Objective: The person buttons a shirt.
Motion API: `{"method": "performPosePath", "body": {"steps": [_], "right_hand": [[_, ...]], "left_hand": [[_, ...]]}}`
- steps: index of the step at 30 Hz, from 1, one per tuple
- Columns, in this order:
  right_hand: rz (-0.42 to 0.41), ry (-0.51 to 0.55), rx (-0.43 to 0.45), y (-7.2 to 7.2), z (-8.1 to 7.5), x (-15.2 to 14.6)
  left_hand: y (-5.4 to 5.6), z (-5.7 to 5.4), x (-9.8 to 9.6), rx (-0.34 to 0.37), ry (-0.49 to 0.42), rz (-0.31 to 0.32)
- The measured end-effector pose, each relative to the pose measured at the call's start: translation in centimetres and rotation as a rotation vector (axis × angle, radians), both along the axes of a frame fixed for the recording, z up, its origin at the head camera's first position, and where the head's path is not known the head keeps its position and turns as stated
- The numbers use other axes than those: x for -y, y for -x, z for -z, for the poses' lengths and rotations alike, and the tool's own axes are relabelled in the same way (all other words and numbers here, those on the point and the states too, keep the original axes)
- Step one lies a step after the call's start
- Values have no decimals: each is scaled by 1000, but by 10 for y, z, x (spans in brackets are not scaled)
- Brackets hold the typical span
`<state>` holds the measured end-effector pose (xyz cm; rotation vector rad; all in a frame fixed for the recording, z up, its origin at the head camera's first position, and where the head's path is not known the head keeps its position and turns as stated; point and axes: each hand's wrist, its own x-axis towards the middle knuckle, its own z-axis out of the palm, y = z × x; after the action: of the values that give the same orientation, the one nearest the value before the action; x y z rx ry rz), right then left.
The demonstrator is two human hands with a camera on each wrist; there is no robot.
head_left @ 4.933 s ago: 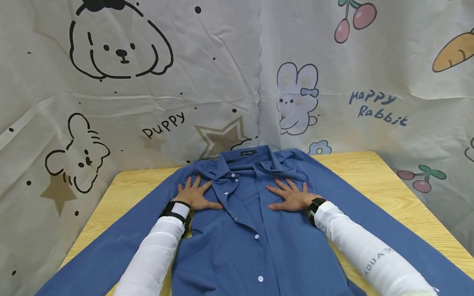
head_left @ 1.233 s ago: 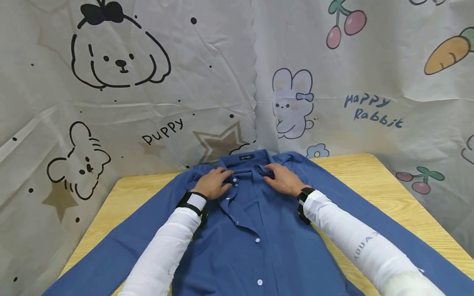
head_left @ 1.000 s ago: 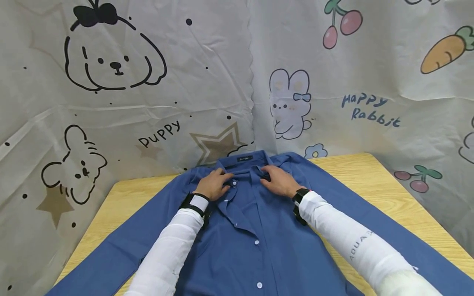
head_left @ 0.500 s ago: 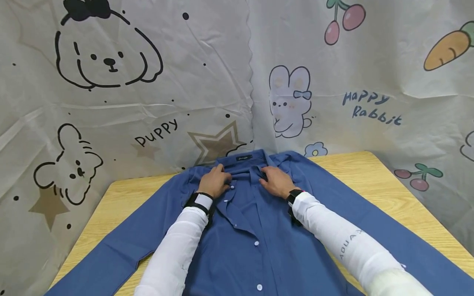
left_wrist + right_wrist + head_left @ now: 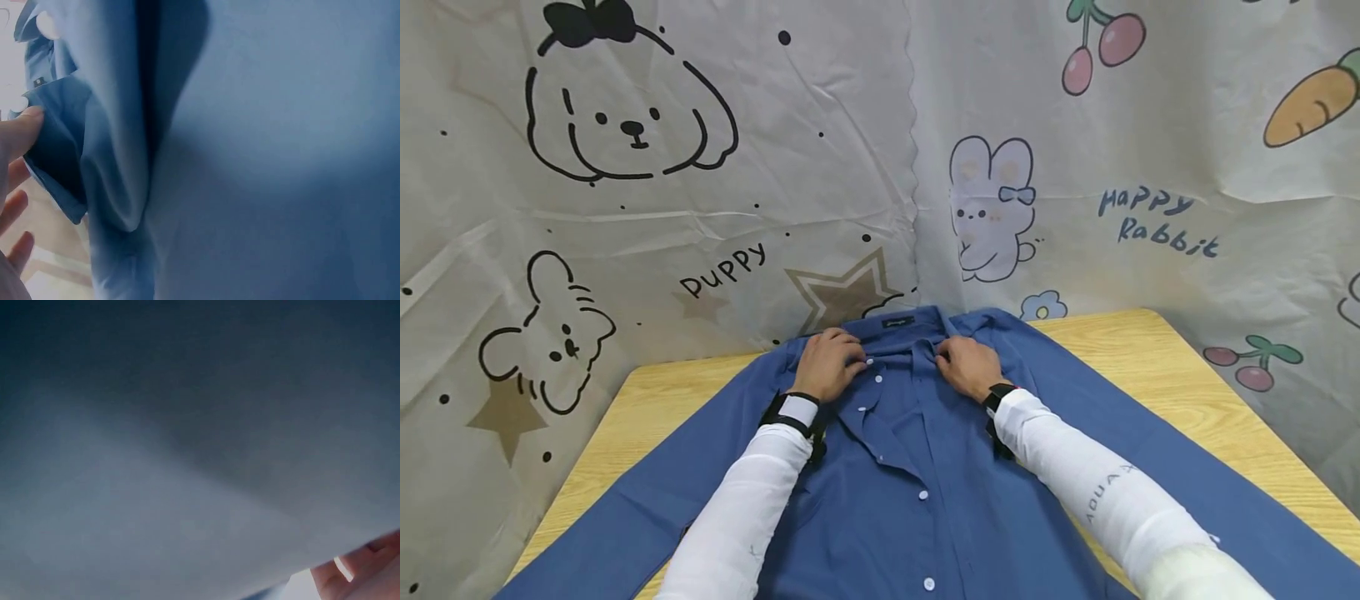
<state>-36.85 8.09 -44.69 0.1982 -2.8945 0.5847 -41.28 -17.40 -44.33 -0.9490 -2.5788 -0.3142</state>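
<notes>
A blue button-up shirt (image 5: 880,517) lies front up, its collar (image 5: 898,325) at the far side and its upper placket undone. My left hand (image 5: 829,365) holds the left collar point; in the left wrist view the thumb (image 5: 25,128) presses the collar flap (image 5: 59,147) beside a white button (image 5: 20,103), other fingers behind it. At the opposite collar point my right hand (image 5: 970,367) pinches the fabric with curled fingers. In the right wrist view blue cloth fills most of the picture, and only part of that hand (image 5: 359,578) shows at the lower right.
The wooden table (image 5: 1120,358) carries the shirt, whose sleeves stretch out to both front sides. Right behind the table's back edge hangs a white printed curtain (image 5: 835,183). White-sleeved forearms cross over the shirt from the front.
Several seconds ago both hands lay flat, fingers spread, on the shirt's chest. They have since moved up to the collar and taken hold of its two points, making small adjustments there.
</notes>
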Motion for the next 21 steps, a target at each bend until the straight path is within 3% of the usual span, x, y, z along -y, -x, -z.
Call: {"method": "performPosePath", "body": {"steps": [8,15,21], "right_hand": [[12,85,-29,-7,-12,-2],[-3,130,-149,-13,-24,-5],[-81,189,-164,-18,-40,-7]], "left_hand": [[-5,-13,4,7,-135,44],[-15,-26,8,116,-224,-9],[-21,-34,10,231,-276,-57]]}}
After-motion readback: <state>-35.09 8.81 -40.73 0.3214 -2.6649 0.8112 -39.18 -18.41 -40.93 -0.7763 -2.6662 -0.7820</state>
